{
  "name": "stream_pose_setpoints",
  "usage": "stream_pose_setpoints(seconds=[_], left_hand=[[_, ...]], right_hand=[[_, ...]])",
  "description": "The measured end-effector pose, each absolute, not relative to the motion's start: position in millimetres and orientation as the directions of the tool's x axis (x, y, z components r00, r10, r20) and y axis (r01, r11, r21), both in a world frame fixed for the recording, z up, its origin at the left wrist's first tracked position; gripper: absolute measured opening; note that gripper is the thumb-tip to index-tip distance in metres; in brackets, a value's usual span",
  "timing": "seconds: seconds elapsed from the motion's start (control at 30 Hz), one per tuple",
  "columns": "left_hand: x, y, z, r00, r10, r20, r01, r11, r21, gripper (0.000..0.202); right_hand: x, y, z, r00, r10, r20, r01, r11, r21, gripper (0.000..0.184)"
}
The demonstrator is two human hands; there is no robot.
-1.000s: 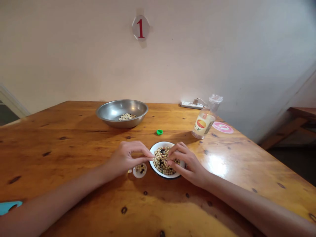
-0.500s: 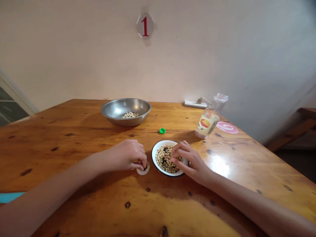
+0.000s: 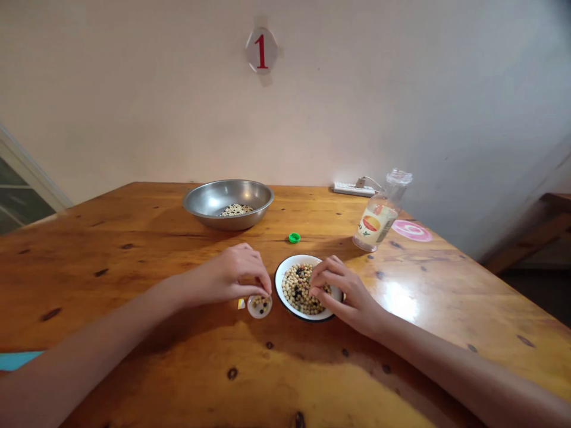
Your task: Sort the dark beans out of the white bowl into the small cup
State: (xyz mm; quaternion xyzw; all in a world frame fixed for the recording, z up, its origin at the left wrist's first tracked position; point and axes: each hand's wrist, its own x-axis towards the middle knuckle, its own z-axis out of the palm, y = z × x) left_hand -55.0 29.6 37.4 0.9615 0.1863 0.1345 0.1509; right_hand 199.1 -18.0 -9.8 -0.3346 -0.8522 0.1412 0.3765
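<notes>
My left hand point(image 3: 243, 274) hovers over a small clear dish point(image 3: 260, 313), its thumb and fingertips pinched together. Whatever they may hold is too small to make out. Pale and black beans lie in that dish. Just to the right stands a white bowl with a dark rim point(image 3: 285, 261), filled with pale beans point(image 3: 307, 300) and some black and reddish ones. At the bowl's right side, my right hand point(image 3: 345, 295) reaches over the rim with fingers curled and tips close together. Those fingertips hide part of the beans and anything between them.
A steel basin point(image 3: 209, 217) holding more beans stands at the back left. Near the middle lies a green bottle cap point(image 3: 294, 238). A clear plastic bottle with a label point(image 3: 377, 220) stands at the right, before a white power strip point(image 3: 354, 189) by the wall.
My left hand has lifted slightly out of the small dish, uncovering the beans in it and a small yellow-and-white piece beside it. My right hand has stayed at the bowl.
</notes>
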Motion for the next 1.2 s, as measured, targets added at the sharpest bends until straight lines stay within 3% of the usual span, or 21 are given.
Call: stream_pose_setpoints(seconds=[0.1, 0.23, 0.5, 0.83, 1.2], left_hand=[[-51, 27, 35, 0.771, 0.575, 0.274, 0.381, -0.761, 0.526, 0.010], [-44, 24, 21, 0.606, 0.753, 0.257, 0.414, -0.574, 0.706, 0.016], [-34, 24, 8, 0.466, 0.867, 0.179, 0.207, -0.304, 0.930, 0.017], [-30, 21, 7, 0.442, 0.891, 0.106, 0.120, -0.176, 0.977, 0.024], [-30, 19, 3, 0.520, 0.850, 0.083, 0.034, -0.118, 0.992, 0.013]], right_hand=[[199, -19, -9, -0.496, 0.673, 0.549, 0.461, 0.739, -0.491, 0.017], [199, -19, -10, -0.502, 0.669, 0.547, 0.474, 0.743, -0.473, 0.016], [200, -19, -9, -0.513, 0.663, 0.545, 0.466, 0.749, -0.471, 0.014], [200, -19, -9, -0.498, 0.674, 0.545, 0.473, 0.738, -0.480, 0.016], [201, -19, -9, -0.502, 0.686, 0.527, 0.483, 0.727, -0.488, 0.014]])
